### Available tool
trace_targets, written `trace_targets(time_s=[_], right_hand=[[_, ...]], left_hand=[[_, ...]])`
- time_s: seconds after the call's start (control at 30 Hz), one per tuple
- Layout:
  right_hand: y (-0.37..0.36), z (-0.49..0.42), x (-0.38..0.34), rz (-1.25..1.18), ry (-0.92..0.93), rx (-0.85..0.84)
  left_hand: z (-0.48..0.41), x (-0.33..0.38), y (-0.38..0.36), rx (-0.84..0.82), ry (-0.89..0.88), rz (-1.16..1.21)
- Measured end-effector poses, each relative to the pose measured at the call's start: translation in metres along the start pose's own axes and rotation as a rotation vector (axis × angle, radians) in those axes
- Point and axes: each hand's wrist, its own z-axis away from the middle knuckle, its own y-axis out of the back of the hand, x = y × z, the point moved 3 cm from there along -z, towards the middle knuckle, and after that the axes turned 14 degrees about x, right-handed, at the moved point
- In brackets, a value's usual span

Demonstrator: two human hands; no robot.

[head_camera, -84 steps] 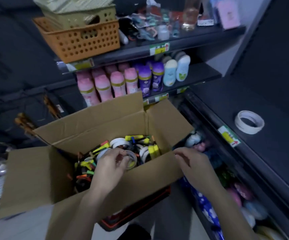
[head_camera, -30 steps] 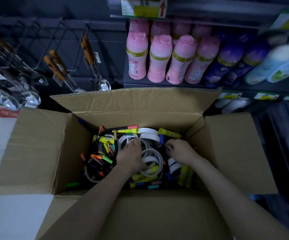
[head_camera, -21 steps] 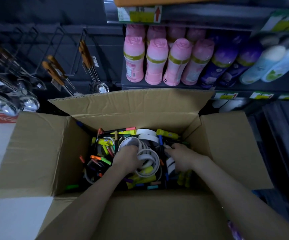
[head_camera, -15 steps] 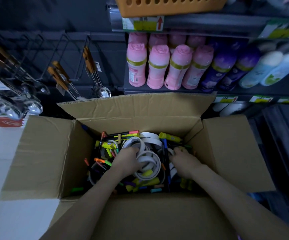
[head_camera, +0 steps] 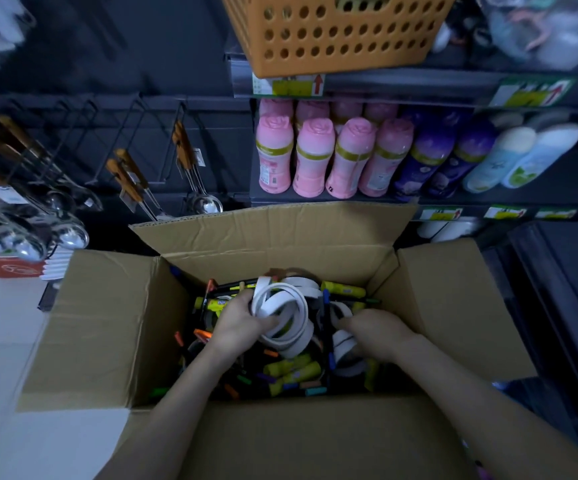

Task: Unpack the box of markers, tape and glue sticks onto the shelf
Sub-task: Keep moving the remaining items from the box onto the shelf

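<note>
Dark shelves (head_camera: 419, 85) — pale, perhaps tiled, floor (head_camera: 0, 358)

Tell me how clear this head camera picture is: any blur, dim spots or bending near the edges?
Head view: dim overall, shelves dark, the floor at left brightest; the white tape rolls in the left hand read fairly sharp; the top corners smear beside the orange basket; wide-angle bending fans the pink bottles outward; the hanging ladles glint.

Dim, bluish light; deep shadow on dark shelving, wide-angle bending and soft blur toward the edges.
</note>
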Motion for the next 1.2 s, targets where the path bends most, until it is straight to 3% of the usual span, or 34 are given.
trace_targets(time_s=[0.1,0.2,0.4,0.67,0.9,1.03,1.2], right_hand=[[0.017,0.004,-0.004,-0.05,0.012,0.102],[0.034,0.01,-0.005,-0.275,-0.005,0.212],[0.072,0.028,-0.008,-0.657,-0.225,0.45],[0.073,0.058,-0.02,-0.813,-0.426,0.576],[0.081,0.105,-0.021,-1.086,-0.608,0.908],[0.085,0.141,-0.023,-1.282,-0.713,1.047],[0.084,0.189,-0.007,-1.256,-0.834,1.21]], left_hand=[[0.002,0.008,0.007,0.015,-0.024,0.01],[0.005,0.013,0.012,0.047,-0.036,0.022],[0.007,0.014,0.022,0.051,-0.086,-0.02],[0.014,0.024,0.033,0.054,-0.155,0.02],[0.04,0.065,0.04,-0.095,-0.225,0.288],[0.059,0.095,0.034,-0.209,-0.315,0.325],[0.084,0.129,0.012,-0.327,-0.4,0.333]])
